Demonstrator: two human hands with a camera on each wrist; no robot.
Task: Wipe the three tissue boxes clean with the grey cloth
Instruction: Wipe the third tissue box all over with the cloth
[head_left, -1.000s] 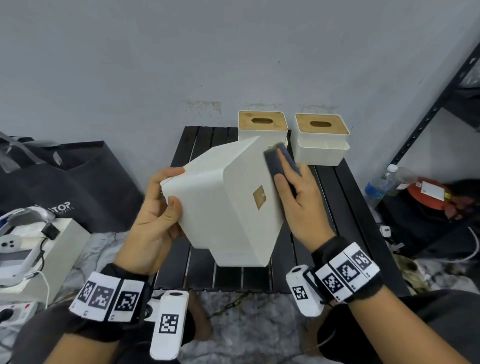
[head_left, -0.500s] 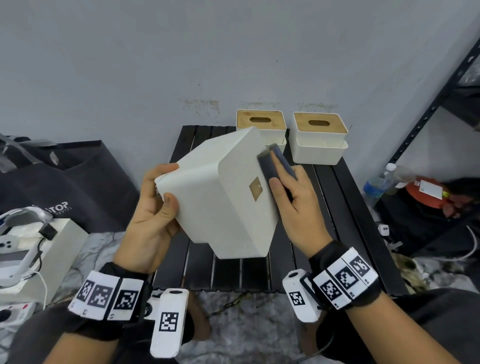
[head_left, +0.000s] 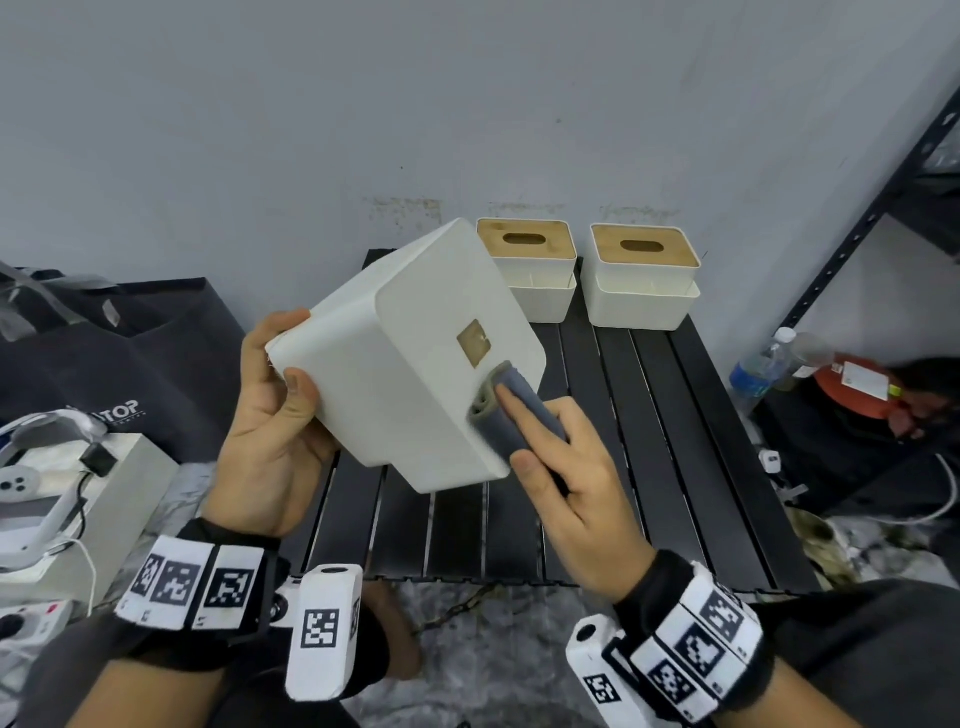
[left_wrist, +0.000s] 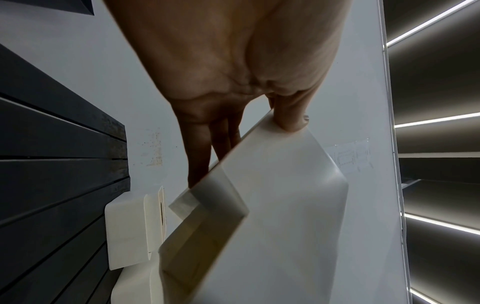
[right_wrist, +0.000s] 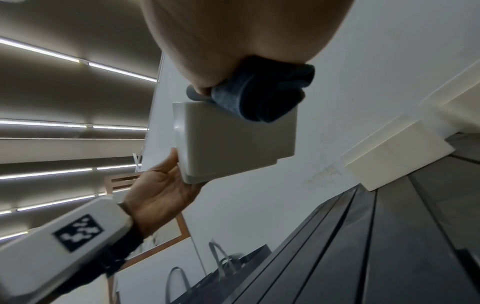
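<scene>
My left hand (head_left: 275, 410) grips a white tissue box (head_left: 410, 364) by its left end, tilted in the air with its underside toward me; the thumb (left_wrist: 292, 121) presses its edge. My right hand (head_left: 550, 457) holds a folded grey cloth (head_left: 506, 415) against the lower right of that underside, fingers laid over the cloth and thumb below it. The cloth (right_wrist: 259, 96) bunches under the palm against the box (right_wrist: 233, 142). Two more white tissue boxes with wooden lids stand at the table's far edge: one at the middle (head_left: 535, 280), one to the right (head_left: 641, 286).
The black slatted table (head_left: 649, 467) lies under the hands, against a grey wall. A dark bag (head_left: 130, 358) and a white case with a headset (head_left: 31, 483) sit to the left. A water bottle (head_left: 761, 364), red item and black shelf frame (head_left: 872, 208) stand right.
The right hand slid the cloth down the box's underside from its upper right edge to the lower right corner. The left hand tipped the box further up and back.
</scene>
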